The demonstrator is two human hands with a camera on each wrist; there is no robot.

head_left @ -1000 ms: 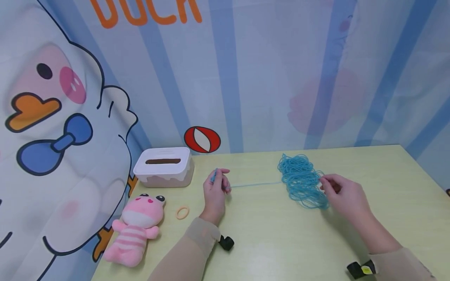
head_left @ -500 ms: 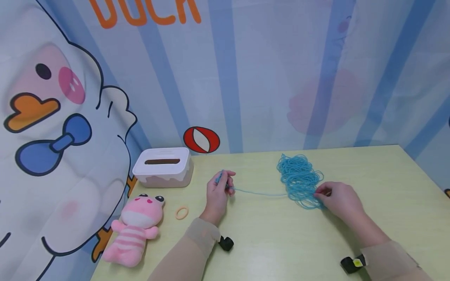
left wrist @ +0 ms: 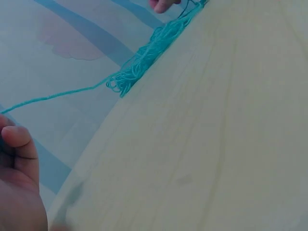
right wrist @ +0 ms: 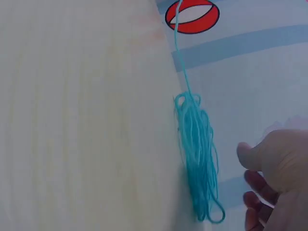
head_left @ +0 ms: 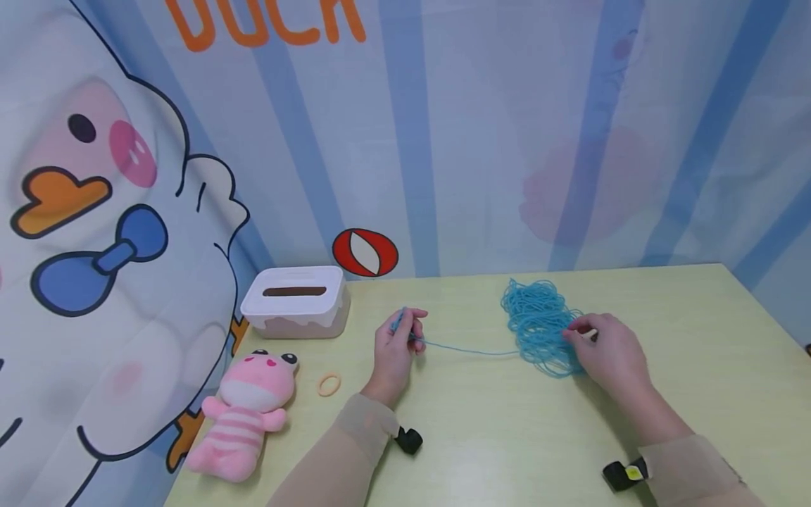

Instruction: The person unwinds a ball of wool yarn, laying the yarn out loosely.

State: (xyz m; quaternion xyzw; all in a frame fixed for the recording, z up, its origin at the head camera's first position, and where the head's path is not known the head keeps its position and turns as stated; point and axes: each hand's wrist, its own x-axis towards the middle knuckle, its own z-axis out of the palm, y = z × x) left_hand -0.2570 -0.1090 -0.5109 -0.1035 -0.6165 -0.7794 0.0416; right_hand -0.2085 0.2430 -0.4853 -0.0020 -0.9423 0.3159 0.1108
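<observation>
A loose heap of turquoise yarn (head_left: 541,327) lies on the table right of centre. One strand (head_left: 472,350) runs from it, slightly slack, to my left hand (head_left: 394,352). That hand holds a small bunch of the same yarn (head_left: 397,324) between thumb and fingers, partly hidden by them. At the heap's right side is my right hand (head_left: 611,352), its fingers loosely bent. In the right wrist view the right hand (right wrist: 276,178) is apart from the yarn heap (right wrist: 197,159), and no strand shows between thumb and fingers.
A white-lidded box (head_left: 294,303) with a slot stands at the table's back left. In front of it lie a pink plush toy (head_left: 243,415) and a small peach-coloured ring (head_left: 328,384). A printed curtain (head_left: 481,141) hangs behind the pale table (head_left: 494,429).
My left hand has moved slightly right, and the once taut strand now sags. My right hand has shifted left along the heap's right edge, dipping lower and then rising a little.
</observation>
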